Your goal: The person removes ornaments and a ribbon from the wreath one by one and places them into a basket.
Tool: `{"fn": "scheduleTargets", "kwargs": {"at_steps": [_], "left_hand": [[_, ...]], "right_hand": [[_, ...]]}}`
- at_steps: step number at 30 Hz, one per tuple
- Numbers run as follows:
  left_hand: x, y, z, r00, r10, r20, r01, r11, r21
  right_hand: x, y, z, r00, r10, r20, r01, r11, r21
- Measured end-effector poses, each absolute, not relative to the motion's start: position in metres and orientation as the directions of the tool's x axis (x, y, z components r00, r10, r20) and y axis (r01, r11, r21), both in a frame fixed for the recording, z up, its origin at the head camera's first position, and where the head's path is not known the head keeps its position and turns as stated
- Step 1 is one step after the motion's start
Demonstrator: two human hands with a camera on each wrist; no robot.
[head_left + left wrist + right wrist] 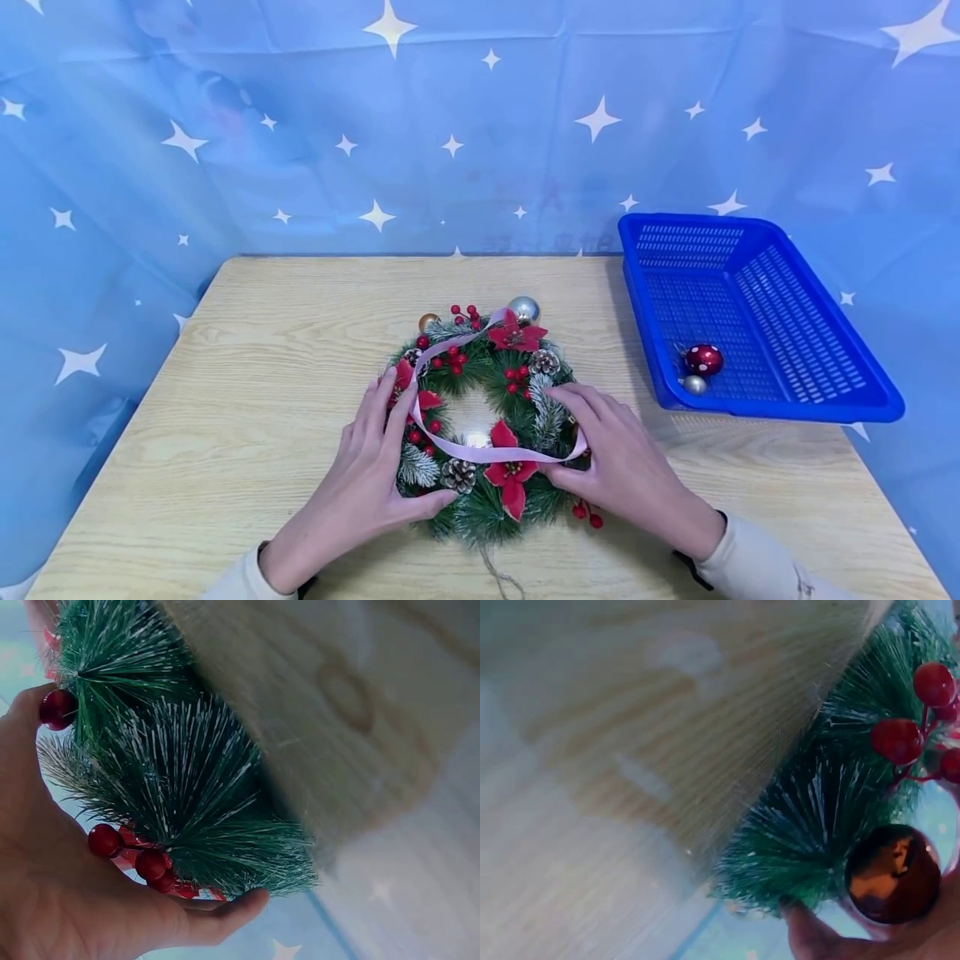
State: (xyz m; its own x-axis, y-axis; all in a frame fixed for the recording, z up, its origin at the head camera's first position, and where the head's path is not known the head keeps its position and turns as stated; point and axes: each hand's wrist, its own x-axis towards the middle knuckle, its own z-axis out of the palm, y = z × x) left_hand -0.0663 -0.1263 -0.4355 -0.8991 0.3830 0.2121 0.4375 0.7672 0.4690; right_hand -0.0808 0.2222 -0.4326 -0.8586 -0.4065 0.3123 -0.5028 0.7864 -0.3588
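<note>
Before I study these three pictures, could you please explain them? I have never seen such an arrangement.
No robot is here, only a person's left hand and right hand, both bare. The wide picture comes from a camera on the head, looking down; the two close ones come from cameras on the wrists, one per hand. On the wooden table lies a green wreath with red flowers, berries and pine cones; a pale ribbon curves over it. The hands hold the wreath, one at each side. Beside it, on the person's right, a blue basket holds a red spotted ball and a smaller silver ball.
</note>
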Motion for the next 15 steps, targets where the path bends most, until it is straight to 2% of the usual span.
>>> {"fn": "scheduleTargets", "kwargs": {"at_steps": [4,10,15], "left_hand": [[-0.071,-0.126,-0.436,-0.883,0.412,0.225,0.469,0.757,0.455],[-0.077,-0.129,-0.438,-0.884,0.421,0.203,0.465,0.757,0.459],[-0.078,-0.13,-0.438,-0.884,0.425,0.196,0.466,0.753,0.466]], "right_hand": [[-0.081,0.231,-0.429,-0.867,-0.386,0.316,-0.491,0.772,-0.404],[-0.078,0.245,-0.424,-0.855,-0.375,0.358,-0.501,0.775,-0.385],[-0.074,0.251,-0.424,-0.875,-0.343,0.341,-0.467,0.783,-0.411]]}}
